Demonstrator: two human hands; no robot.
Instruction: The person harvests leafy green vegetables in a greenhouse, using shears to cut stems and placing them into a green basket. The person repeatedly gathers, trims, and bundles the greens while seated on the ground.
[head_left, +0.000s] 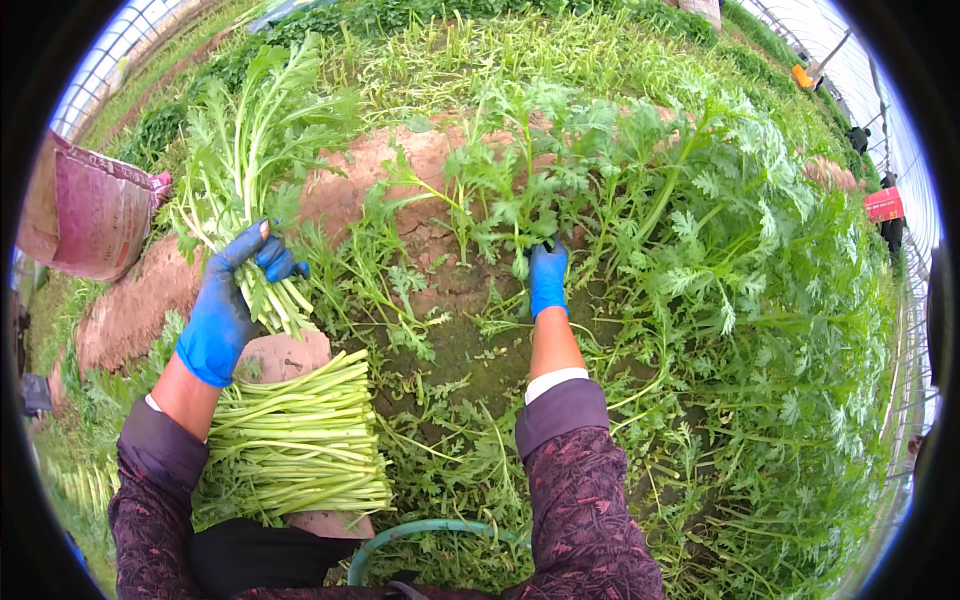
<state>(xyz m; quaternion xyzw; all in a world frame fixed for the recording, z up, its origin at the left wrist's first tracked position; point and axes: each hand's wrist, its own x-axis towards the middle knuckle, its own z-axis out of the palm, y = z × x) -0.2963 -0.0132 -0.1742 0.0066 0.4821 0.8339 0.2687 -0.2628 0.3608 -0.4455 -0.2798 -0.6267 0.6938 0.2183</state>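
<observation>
My left hand (229, 296), in a soiled blue glove with a bare thumb tip, grips a bunch of leafy greens (251, 146). The bunch's feathery leaves point up and away, and its cut stem ends stick out below my fist. Low among standing leafy plants (517, 187) is my right hand (549, 274), in a cleaner blue glove. Leaves and shadow hide its fingertips, so what they hold is unclear. Below my left hand, a thick pile of cut green stems (307, 435) lies side by side across a pinkish-brown board (289, 351).
Dense tall greens (735, 300) fill the right side. A pink and white sack (101, 210) stands at the left. Near my body curves a green hoop or hose (427, 526). Cut stubble (450, 64) covers the ground beyond bare soil (360, 172). A red object (885, 204) is far right.
</observation>
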